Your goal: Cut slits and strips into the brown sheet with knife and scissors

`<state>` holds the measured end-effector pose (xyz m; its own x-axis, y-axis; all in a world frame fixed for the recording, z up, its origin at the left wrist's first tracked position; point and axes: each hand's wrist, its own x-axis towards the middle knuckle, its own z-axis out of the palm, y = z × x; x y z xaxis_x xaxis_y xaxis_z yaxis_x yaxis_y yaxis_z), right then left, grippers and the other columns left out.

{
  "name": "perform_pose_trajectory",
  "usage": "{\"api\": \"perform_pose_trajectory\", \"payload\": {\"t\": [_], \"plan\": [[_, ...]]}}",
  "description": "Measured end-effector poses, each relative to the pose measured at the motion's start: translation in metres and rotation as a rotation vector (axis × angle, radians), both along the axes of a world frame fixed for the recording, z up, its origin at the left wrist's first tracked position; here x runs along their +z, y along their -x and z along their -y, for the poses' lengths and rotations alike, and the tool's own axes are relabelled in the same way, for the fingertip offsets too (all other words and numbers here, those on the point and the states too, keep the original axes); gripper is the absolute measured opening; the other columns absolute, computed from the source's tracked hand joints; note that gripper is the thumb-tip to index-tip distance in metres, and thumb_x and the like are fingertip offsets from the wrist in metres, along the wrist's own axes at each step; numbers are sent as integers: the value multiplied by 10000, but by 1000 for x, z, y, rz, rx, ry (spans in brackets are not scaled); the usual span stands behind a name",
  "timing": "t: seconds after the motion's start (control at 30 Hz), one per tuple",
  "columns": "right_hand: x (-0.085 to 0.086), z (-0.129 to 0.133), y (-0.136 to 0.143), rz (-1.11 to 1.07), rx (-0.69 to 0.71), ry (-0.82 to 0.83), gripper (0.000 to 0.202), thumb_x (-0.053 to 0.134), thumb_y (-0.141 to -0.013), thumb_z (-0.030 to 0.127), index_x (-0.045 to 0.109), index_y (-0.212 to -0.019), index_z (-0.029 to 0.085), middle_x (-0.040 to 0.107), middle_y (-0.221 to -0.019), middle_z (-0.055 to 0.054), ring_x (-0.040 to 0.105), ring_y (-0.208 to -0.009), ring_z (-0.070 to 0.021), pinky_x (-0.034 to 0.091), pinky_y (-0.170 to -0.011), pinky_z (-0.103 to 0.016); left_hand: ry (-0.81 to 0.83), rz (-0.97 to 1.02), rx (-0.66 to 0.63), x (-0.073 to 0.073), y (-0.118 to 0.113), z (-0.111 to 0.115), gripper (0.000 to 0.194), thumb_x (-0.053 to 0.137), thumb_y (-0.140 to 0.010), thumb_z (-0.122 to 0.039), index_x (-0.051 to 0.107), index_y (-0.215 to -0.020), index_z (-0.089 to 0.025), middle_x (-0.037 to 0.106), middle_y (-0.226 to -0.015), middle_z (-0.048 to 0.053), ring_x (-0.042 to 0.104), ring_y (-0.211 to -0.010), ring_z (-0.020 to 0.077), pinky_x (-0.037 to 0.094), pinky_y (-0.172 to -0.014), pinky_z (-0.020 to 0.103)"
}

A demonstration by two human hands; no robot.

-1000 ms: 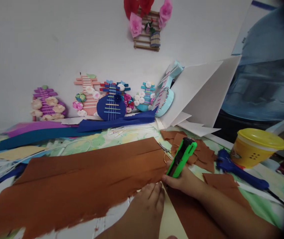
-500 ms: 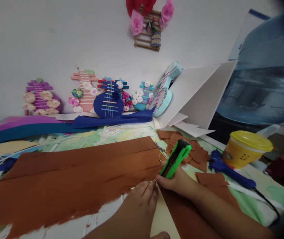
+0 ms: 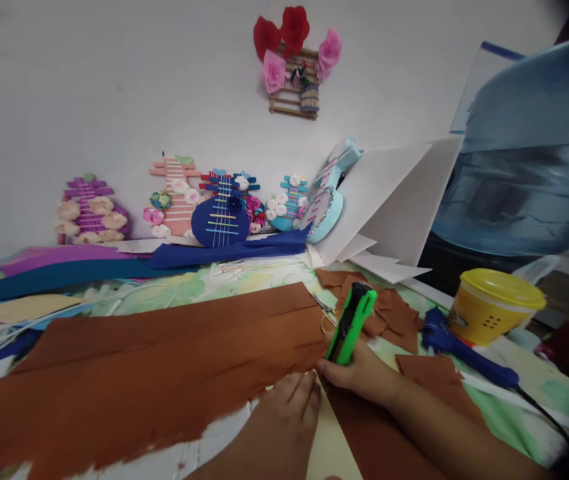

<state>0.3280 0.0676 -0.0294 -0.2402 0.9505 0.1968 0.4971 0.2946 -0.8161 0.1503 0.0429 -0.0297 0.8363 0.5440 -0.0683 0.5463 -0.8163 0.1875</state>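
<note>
My right hand (image 3: 359, 370) is wrapped round a green and black utility knife (image 3: 351, 325), held almost upright with its lower end at the edge of a cream-coloured board (image 3: 332, 437). The blade tip is hidden by my fingers. Just to the left, my left hand (image 3: 287, 413) lies flat on the board, fingers stretched forward and their tips close to the knife. Under and around the board spreads brown crepe-like paper (image 3: 164, 360), with a ragged near edge. Scissors (image 3: 323, 305) lie just beyond my right hand, partly covered.
Brown scraps (image 3: 389, 313), a blue glue gun (image 3: 469, 353) with its cord and a yellow-lidded tub (image 3: 497, 307) are at the right. Decorated model lutes (image 3: 220, 220), white boards (image 3: 379, 193) and coloured paper (image 3: 79, 270) line the wall. A large water bottle (image 3: 519, 160) stands far right.
The view has tilted up slightly, so more of the wall decoration shows. The utility knife stands a little more upright in my right hand. My left hand stays flat on the board.
</note>
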Motion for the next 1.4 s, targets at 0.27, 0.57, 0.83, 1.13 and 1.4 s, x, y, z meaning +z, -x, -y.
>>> {"api": "perform_pose_trajectory", "payload": {"t": [0.27, 0.57, 0.83, 1.13, 1.4], "plan": [[-3, 3, 1, 18, 71, -86, 200, 535, -649, 238, 349, -596, 187, 358, -560, 50, 339, -526, -81, 299, -462, -202, 58, -9, 31, 13, 1, 8, 784, 316, -775, -593, 249, -1279, 5, 168, -1320, 218, 183, -1212, 320, 179, -986, 420], [0, 1, -3, -61, -32, 20, 264, 521, -664, 313, 313, -556, 192, 310, -539, 60, 316, -492, -74, 285, -446, -211, 102, -6, 83, 17, 1, 13, 762, 379, -765, -541, 194, -1303, -34, 113, -1348, 178, 127, -1231, 300, 155, -990, 424], [-3, 3, 0, 6, 13, -59, 256, 529, -654, 266, 306, -549, 193, 298, -519, 62, 300, -480, -71, 268, -436, -206, 98, 47, 97, 16, 3, 14, 758, 387, -759, -538, 187, -1311, -58, 121, -1354, 175, 133, -1233, 288, 164, -988, 419], [-2, 2, 1, 7, 46, -73, 268, 560, -637, 280, 325, -551, 187, 315, -529, 60, 308, -489, -71, 275, -438, -203, 60, 98, 92, 10, 5, 15, 773, 373, -761, -564, 166, -1319, -72, 138, -1360, 163, 145, -1233, 284, 184, -987, 406], [1, 0, -4, -43, -91, 141, 240, 564, -651, 343, 389, -616, 182, 401, -539, 53, 382, -498, -86, 324, -460, -221, 53, 94, 90, 9, 6, 16, 760, 337, -773, -571, 162, -1320, -73, 132, -1362, 160, 122, -1240, 268, 155, -995, 403]]}}
